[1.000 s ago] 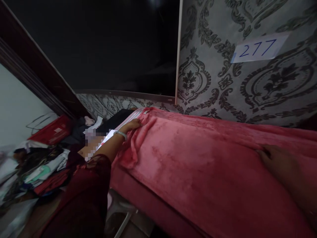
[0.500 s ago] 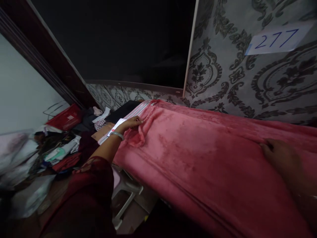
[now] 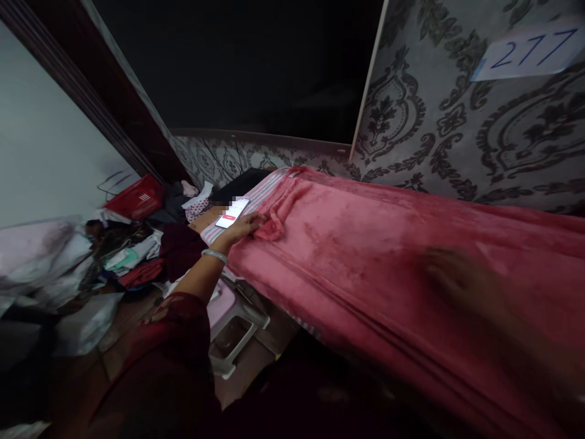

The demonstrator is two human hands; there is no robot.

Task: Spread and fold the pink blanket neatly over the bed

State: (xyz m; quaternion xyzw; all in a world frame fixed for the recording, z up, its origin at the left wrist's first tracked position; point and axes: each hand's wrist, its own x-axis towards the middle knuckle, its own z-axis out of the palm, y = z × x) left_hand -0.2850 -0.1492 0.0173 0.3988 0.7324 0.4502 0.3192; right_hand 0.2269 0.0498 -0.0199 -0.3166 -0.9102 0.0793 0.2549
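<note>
A plush pink-red blanket [image 3: 347, 228] is spread in folded layers over a long raised surface. At its left end, my left hand [image 3: 242, 227] rests with fingers stretched out, the tips touching a bunched fold [image 3: 274, 225] of the blanket. A pale bangle [image 3: 214, 255] circles that wrist. Just beyond this hand, a lit phone [image 3: 232, 214] lies on a striped cloth [image 3: 267, 188]. My right hand [image 3: 457, 280] is over the blanket's middle, smeared by motion, so its fingers cannot be made out.
A pink-topped plastic stool [image 3: 223, 305] stands below the blanket's left end. Piled clothes [image 3: 132, 262], a red basket [image 3: 137, 198] and plastic bags [image 3: 86, 323] crowd the left. A large dark screen [image 3: 247, 67] and a paper marked 277 [image 3: 530, 55] are on the wall behind.
My right hand has moved left across the blanket. My left hand has slid slightly nearer to me, uncovering more of the phone. The view has shifted a little.
</note>
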